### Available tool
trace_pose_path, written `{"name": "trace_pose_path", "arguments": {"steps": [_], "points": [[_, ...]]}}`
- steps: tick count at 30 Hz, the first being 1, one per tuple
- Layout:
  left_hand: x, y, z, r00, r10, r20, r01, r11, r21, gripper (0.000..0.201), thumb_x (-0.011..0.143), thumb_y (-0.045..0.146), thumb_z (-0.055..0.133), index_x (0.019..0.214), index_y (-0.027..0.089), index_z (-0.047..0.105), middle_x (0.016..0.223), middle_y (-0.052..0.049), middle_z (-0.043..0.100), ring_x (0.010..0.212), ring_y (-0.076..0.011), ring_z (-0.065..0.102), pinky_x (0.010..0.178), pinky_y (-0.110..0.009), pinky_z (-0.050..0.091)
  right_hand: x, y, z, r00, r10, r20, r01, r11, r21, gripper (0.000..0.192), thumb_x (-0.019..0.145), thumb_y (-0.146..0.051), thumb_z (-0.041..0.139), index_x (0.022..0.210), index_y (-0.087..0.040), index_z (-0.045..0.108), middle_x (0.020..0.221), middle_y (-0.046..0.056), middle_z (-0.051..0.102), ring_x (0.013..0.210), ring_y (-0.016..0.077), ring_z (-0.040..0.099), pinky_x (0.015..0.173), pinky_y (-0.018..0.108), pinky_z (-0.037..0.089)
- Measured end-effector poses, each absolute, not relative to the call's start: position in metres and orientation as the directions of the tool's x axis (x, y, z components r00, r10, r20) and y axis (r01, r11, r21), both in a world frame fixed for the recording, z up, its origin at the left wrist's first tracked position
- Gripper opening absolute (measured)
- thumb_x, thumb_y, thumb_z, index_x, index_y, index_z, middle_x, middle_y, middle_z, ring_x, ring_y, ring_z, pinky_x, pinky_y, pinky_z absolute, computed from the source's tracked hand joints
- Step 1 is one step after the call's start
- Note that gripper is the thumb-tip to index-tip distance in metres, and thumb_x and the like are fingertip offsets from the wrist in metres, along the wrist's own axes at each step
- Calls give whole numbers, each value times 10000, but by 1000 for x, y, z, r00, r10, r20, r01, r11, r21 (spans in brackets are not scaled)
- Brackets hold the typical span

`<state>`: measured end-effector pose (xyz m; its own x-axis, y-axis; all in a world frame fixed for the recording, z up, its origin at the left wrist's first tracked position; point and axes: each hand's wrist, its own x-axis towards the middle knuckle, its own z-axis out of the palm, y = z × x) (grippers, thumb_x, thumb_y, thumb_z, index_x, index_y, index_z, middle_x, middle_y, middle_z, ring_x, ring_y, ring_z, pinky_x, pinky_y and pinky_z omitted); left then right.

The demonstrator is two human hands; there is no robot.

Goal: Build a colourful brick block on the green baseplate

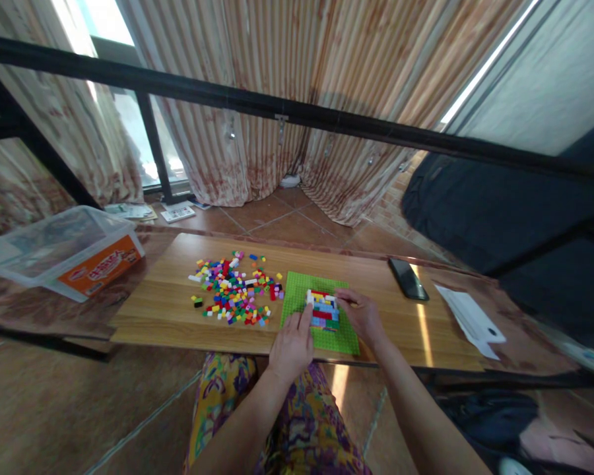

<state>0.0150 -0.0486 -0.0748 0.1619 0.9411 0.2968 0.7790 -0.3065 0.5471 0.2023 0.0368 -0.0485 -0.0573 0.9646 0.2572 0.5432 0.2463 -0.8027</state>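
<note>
Both hands on a studded brick stack (323,309), mid green baseplate (319,314).
Left hand (292,345) fingertips pressed at stack's left edge; right hand (362,315) pinching its right side. Left of baseplate, loose glossy bricks (235,289) scattered on wood-grain board (168,310).

This looks like a room in a home, used for play at a low table. Long patterned curtains (287,99) hang to a terracotta tile floor (287,218) before a bright window (103,26). The wooden table (178,310) carries a scatter of toy bricks (235,290), a phone (408,278) and some paper (470,316). A clear plastic storage box (62,251) sits off to one side.
</note>
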Motion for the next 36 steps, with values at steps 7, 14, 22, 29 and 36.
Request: {"name": "trace_pose_path", "arguments": {"steps": [7,14,22,29,36], "points": [[15,-49,-75,155,944,292,788,-296,539,619,883,149,409,1480,195,252,1061,-89,556,1000,-241,525,914,-405,471,206,36,-45,-242,907,345,695,410,-591,261,865,-298,524,974,-229,751,1001,50,748,926,213,688,869,372,529],[16,-48,-75,153,946,286,784,-292,547,619,888,151,404,1483,207,242,1062,-84,552,1005,-238,525,930,-412,464,208,38,-38,-431,847,312,781,523,-342,314,915,-205,444,1056,-236,722,982,62,744,865,184,674,823,322,514],[16,-49,-76,158,944,289,786,-297,542,623,892,159,403,1488,205,228,1069,-90,546,1008,-237,517,920,-411,468,205,38,-22,-608,782,137,782,620,-71,282,909,-145,463,1061,-200,693,972,82,728,893,183,634,902,337,444],[16,-48,-75,154,948,277,787,-288,546,593,898,164,381,1478,188,259,1080,-101,557,1019,-241,517,934,-415,462,198,30,-21,-600,787,140,796,605,14,289,909,-108,441,1066,-166,675,1033,91,717,915,175,634,935,325,441],[17,-49,-75,146,949,278,778,-284,561,619,879,166,396,1480,179,254,1106,-111,566,1027,-241,525,938,-410,470,200,28,-17,-554,821,139,828,561,-13,332,904,-102,416,1093,-170,681,1069,89,716,965,188,642,928,315,439]]}}
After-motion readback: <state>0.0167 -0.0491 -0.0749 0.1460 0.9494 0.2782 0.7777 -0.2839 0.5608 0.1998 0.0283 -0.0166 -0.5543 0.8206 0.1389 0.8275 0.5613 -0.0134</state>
